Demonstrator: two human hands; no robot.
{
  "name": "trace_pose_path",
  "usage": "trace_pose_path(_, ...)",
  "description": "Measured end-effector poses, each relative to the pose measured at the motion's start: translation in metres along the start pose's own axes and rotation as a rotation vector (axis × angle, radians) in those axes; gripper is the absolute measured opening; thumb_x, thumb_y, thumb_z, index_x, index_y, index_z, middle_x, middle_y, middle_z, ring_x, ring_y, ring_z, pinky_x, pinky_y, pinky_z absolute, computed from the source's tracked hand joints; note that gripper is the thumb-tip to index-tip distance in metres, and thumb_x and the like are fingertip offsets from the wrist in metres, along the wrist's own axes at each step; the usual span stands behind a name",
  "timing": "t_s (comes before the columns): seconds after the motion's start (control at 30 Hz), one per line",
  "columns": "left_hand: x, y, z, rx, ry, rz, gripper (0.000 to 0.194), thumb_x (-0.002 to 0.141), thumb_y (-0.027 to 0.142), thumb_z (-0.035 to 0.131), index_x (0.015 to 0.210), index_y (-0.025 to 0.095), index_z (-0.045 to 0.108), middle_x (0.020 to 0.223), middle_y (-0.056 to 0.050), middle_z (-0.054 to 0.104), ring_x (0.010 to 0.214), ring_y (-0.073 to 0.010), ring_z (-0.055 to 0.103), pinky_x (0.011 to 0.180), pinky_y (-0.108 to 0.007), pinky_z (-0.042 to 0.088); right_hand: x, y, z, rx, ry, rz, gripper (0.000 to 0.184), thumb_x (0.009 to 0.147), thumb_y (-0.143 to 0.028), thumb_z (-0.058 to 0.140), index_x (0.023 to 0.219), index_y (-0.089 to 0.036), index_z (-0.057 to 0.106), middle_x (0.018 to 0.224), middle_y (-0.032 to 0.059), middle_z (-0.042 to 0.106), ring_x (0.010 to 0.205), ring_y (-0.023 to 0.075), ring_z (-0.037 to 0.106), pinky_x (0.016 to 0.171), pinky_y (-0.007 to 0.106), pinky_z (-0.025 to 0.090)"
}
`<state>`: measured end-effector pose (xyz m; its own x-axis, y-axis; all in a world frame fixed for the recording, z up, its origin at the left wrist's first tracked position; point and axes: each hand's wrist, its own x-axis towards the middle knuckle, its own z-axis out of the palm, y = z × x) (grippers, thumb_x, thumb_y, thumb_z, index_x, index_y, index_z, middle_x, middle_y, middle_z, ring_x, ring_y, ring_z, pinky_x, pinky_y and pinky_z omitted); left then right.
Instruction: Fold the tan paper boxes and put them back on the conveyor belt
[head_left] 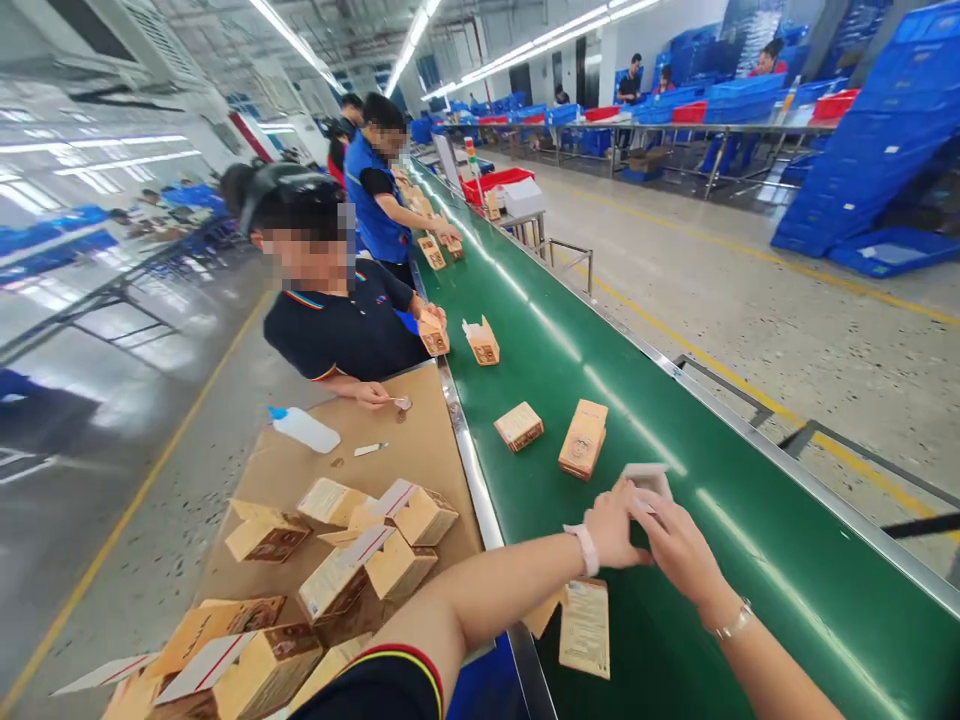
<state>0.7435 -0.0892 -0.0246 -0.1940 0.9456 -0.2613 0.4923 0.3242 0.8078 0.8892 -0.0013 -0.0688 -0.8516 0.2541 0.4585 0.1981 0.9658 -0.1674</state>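
Observation:
My left hand (611, 527), with a pink wristband, and my right hand (675, 548), with a silver bracelet, both pinch a pale folded carton (646, 480) above the green conveyor belt (720, 500). A printed paper leaflet (584, 628) lies on the belt just below my hands. Beyond them rest several tan printed boxes, among them a flat one (583, 438) and a smaller one (518, 426). To my left, a cardboard-covered table (397, 420) holds several opened tan boxes (397, 515) and a white squeeze bottle (304, 430) with a blue cap.
A co-worker in a dark polo shirt (345, 335) stands at the table, and another in a blue vest (379, 200) stands farther along the belt. A steel rail (810, 490) edges the belt. Stacked blue crates (877, 150) and further workers stand across the aisle.

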Motion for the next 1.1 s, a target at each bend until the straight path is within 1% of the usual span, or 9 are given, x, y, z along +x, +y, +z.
trace_pose_path(0.13,-0.01,0.028,-0.015,0.137,-0.042,-0.058,0.112,0.054,0.031,0.081,0.146,0.014,0.021,0.147,-0.021,0.032,0.131,-0.0457,0.034,0.104,-0.062,0.035,-0.033,0.021,0.013,0.052,0.385,0.281,0.062,0.083,-0.036,0.06,0.138,-0.022,0.035,0.13,0.0157,0.046,0.119,0.0318,0.049,0.096,0.05,0.046)
trace_pose_path(0.23,-0.036,0.044,-0.016,0.006,0.017,0.116,0.095,0.06,0.035,0.077,0.141,0.018,0.032,0.141,-0.016,0.042,0.129,-0.038,0.039,0.11,-0.053,0.032,-0.052,0.041,0.023,0.148,0.343,0.418,0.077,0.077,-0.055,0.063,0.139,-0.021,0.032,0.131,0.0174,0.045,0.119,0.0359,0.047,0.092,0.054,0.048)
trace_pose_path(0.3,-0.049,0.045,0.002,-0.179,0.098,0.174,0.087,0.066,0.035,0.072,0.141,0.019,0.032,0.144,-0.013,0.039,0.133,-0.0316,0.036,0.115,-0.044,0.028,-0.063,0.052,0.031,0.193,0.268,0.425,0.07,0.078,-0.06,0.058,0.135,-0.023,0.039,0.132,0.0157,0.046,0.119,0.0358,0.048,0.091,0.054,0.048)
trace_pose_path(0.47,-0.033,0.023,0.06,-0.382,0.235,-0.161,0.081,0.077,0.026,0.057,0.146,0.011,0.016,0.155,-0.017,0.02,0.145,-0.0277,0.015,0.12,-0.043,0.015,-0.074,0.065,0.042,0.189,0.222,0.396,0.054,0.082,-0.057,0.052,0.126,-0.027,0.049,0.133,0.0119,0.05,0.123,0.0342,0.047,0.101,0.055,0.04)
trace_pose_path(0.63,-0.005,0.021,0.058,-0.205,0.041,-0.145,0.074,0.077,0.024,0.056,0.144,0.028,0.026,0.152,-0.008,0.032,0.141,-0.0344,0.023,0.112,-0.059,0.024,-0.081,0.07,0.036,0.159,0.211,0.414,0.049,0.08,-0.057,0.053,0.12,-0.028,0.058,0.131,0.0113,0.051,0.121,0.0345,0.049,0.101,0.055,0.039)
trace_pose_path(0.8,0.0,0.027,0.061,0.018,0.022,-0.002,0.074,0.082,0.018,0.046,0.149,0.023,0.015,0.158,-0.009,0.018,0.144,-0.0332,0.018,0.109,-0.062,0.025,-0.093,0.072,0.039,0.158,0.198,0.418,0.046,0.081,-0.057,0.052,0.115,-0.028,0.062,0.132,0.0115,0.049,0.117,0.035,0.051,0.098,0.056,0.042)
trace_pose_path(0.9,0.005,0.029,0.061,0.057,-0.006,0.006,0.073,0.083,0.019,0.046,0.149,0.021,0.014,0.155,-0.013,0.025,0.141,-0.0321,0.027,0.108,-0.059,0.032,-0.1,0.063,0.041,0.155,0.228,0.431,0.048,0.084,-0.055,0.049,0.124,-0.028,0.055,0.133,0.0123,0.048,0.118,0.0347,0.051,0.096,0.056,0.043)
trace_pose_path(1.0,0.017,0.032,0.037,0.177,-0.279,0.044,0.078,0.08,0.024,0.056,0.148,0.017,0.019,0.14,-0.018,0.048,0.123,-0.0347,0.052,0.098,-0.054,0.044,-0.105,0.052,0.043,0.145,0.287,0.418,0.054,0.087,-0.052,0.048,0.134,-0.027,0.042,0.133,0.0136,0.047,0.119,0.0341,0.05,0.097,0.055,0.044)
trace_pose_path(1.1,0.032,0.024,0.002,0.315,-0.388,0.349,0.072,0.079,0.024,0.059,0.145,0.022,0.03,0.132,-0.011,0.058,0.119,-0.0283,0.057,0.099,-0.042,0.046,-0.106,0.049,0.046,0.166,0.295,0.38,0.056,0.088,-0.052,0.047,0.136,-0.025,0.036,0.133,0.0149,0.046,0.119,0.0335,0.051,0.095,0.054,0.047)
